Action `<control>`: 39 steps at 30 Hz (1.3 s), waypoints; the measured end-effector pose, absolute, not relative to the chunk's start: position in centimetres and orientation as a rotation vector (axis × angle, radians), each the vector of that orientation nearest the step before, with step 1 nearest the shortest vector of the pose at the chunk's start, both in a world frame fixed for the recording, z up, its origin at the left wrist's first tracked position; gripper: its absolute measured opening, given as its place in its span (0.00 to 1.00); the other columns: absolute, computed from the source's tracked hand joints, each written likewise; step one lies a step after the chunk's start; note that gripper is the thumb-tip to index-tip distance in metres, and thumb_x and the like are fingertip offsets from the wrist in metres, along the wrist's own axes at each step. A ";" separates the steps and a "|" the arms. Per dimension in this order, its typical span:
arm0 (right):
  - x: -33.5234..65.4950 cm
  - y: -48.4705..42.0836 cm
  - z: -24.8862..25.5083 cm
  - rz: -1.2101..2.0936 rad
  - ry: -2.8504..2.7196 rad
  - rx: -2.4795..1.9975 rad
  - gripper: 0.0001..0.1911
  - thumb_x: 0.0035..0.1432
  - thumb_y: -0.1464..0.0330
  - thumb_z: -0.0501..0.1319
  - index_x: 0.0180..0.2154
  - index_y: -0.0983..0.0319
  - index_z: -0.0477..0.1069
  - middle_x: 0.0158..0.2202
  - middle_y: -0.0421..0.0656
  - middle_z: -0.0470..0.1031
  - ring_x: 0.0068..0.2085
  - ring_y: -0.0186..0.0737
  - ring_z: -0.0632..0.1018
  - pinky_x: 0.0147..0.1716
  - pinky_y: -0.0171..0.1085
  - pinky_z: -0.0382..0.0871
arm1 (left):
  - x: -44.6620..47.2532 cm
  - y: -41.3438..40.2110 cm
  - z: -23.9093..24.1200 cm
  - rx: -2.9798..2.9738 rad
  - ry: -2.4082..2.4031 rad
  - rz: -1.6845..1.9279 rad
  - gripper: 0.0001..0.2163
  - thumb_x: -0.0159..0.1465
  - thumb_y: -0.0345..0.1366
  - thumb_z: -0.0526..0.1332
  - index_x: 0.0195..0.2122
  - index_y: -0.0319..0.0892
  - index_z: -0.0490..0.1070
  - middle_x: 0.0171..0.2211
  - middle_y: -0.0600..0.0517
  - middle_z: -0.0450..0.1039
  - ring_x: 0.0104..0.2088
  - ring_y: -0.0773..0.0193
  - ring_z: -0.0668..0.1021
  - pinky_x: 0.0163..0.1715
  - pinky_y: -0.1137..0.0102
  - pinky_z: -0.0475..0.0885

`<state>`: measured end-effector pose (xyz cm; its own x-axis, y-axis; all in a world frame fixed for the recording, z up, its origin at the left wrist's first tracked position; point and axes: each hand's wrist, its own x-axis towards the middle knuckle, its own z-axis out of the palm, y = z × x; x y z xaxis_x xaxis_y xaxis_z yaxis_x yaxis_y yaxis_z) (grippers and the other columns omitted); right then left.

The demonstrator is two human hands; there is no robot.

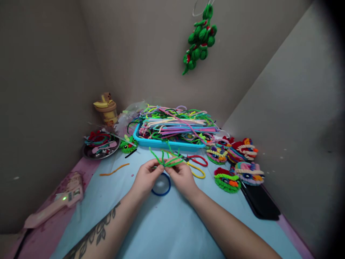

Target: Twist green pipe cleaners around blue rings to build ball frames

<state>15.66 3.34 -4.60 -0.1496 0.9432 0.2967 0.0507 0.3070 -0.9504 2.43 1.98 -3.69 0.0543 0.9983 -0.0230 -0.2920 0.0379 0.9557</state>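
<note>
Bright green pipe cleaners (pixel 174 160) fan out upward and to the right from between my two hands, joined near the fingertips. My left hand (pixel 149 175) pinches them from the left. From the right, my right hand (pixel 181 177) grips the same bunch, with the thumbs close together. Just below the hands a dark blue ring (pixel 161 194) lies on the cloth. Scissors with one red and one yellow handle (pixel 198 168) rest beyond my right hand, partly hidden by it. An orange pipe cleaner (pixel 114 169) lies left of my left hand.
A blue tray (pixel 172 144) heaped with colourful pipe cleaners stands behind. At right are several fuzzy bird-like pieces (pixel 227 180) and a black phone-like slab (pixel 260 201). A pink glue gun (pixel 58 205), metal bowl (pixel 101 154) and lidded cup (pixel 107 113) stand left. Green ornaments (pixel 201 39) hang above.
</note>
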 end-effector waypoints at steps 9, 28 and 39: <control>15.2 3.3 -4.8 1.302 -1.280 -1.039 0.10 0.49 0.62 0.62 0.26 0.62 0.69 0.24 0.39 0.70 0.28 0.35 0.70 0.29 0.34 0.64 | 2.3 2.1 -4.5 0.981 1.089 1.354 0.08 0.49 0.35 0.67 0.29 0.40 0.72 0.28 0.53 0.73 0.31 0.64 0.72 0.35 0.71 0.66; 15.4 3.8 -4.3 1.289 -1.286 -0.887 0.07 0.45 0.67 0.65 0.28 0.61 0.68 0.27 0.37 0.69 0.30 0.34 0.70 0.32 0.34 0.65 | 1.9 2.1 -3.2 0.562 0.867 1.155 0.08 0.48 0.35 0.69 0.25 0.39 0.71 0.22 0.55 0.69 0.22 0.71 0.68 0.25 0.74 0.60; 15.3 3.7 -5.1 1.277 -1.271 -0.865 0.07 0.47 0.67 0.64 0.28 0.61 0.67 0.26 0.37 0.69 0.30 0.33 0.70 0.31 0.33 0.64 | 2.4 2.0 -4.0 0.771 0.989 1.248 0.09 0.47 0.35 0.69 0.27 0.38 0.72 0.23 0.54 0.72 0.24 0.71 0.71 0.28 0.75 0.64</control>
